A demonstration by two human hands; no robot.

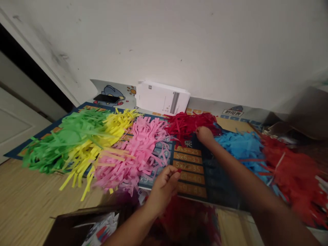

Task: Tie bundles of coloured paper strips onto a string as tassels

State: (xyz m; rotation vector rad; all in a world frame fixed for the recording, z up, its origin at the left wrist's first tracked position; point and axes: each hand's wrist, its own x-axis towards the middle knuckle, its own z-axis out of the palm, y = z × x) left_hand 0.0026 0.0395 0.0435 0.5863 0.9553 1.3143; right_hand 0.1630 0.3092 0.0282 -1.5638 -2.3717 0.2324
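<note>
Left hand [164, 189]: pinching a red paper scrap [179, 170] at the fingertips
Right hand [204, 135]: curling onto red paper strips [189, 124], grip unclear
Around: pink strips [143, 150], blue strips [239, 147] lying on a multiplication mat [188, 167]

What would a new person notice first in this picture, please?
Bright paper-strip heaps catch the eye first: a green heap, yellow heap and pink heap at left and center, a dark red heap and blue heap at right. The right hand touches the dark red heap; the left hand pinches a small red piece above a multiplication mat.

Mat [188, 167] gap between pink strips [135, 150] and blue strips [241, 148]
</note>
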